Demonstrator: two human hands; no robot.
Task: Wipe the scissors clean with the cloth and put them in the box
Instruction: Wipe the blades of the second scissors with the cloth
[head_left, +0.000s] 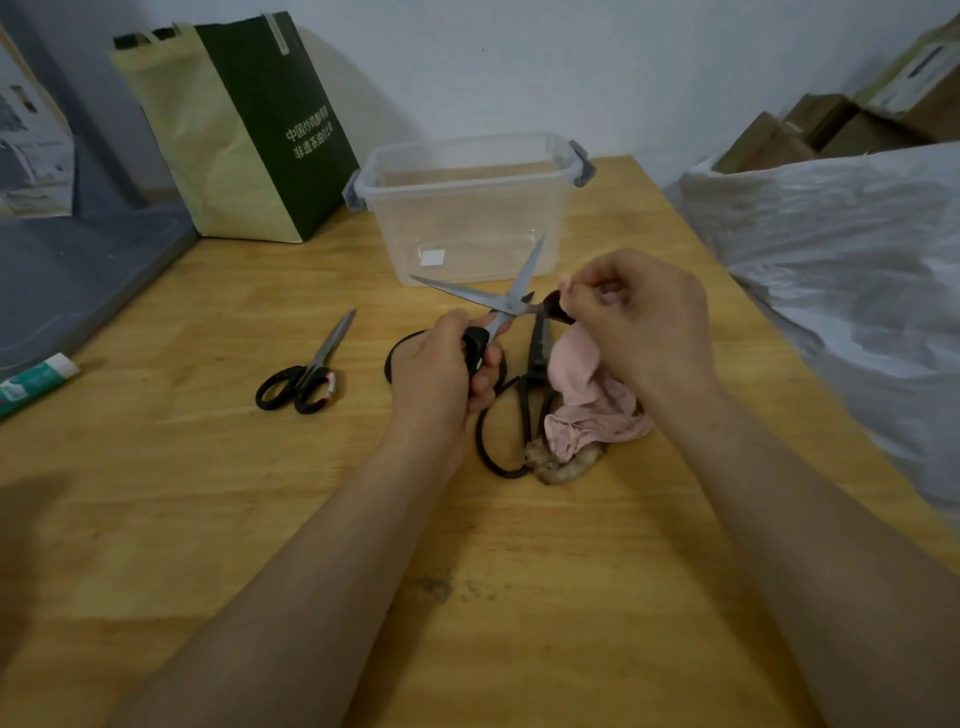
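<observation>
I hold a pair of black-handled scissors (506, 299) above the wooden table, its steel blades spread wide apart. My left hand (441, 369) grips one black handle. My right hand (641, 317) pinches the other handle together with a pink cloth (587, 400), which hangs down onto the table. A clear plastic box (467, 208) with grey latches stands open just behind the blades. Under my hands lies an all-black pair of shears (524, 400). A smaller black-handled pair of scissors (311, 369) lies to the left.
A green and yellow paper bag (244, 130) stands at the back left. A white and green tube (31, 382) lies at the left table edge. A crumpled tan lump (563, 465) sits under the cloth. White plastic sheeting (841, 249) and cardboard boxes border the right side.
</observation>
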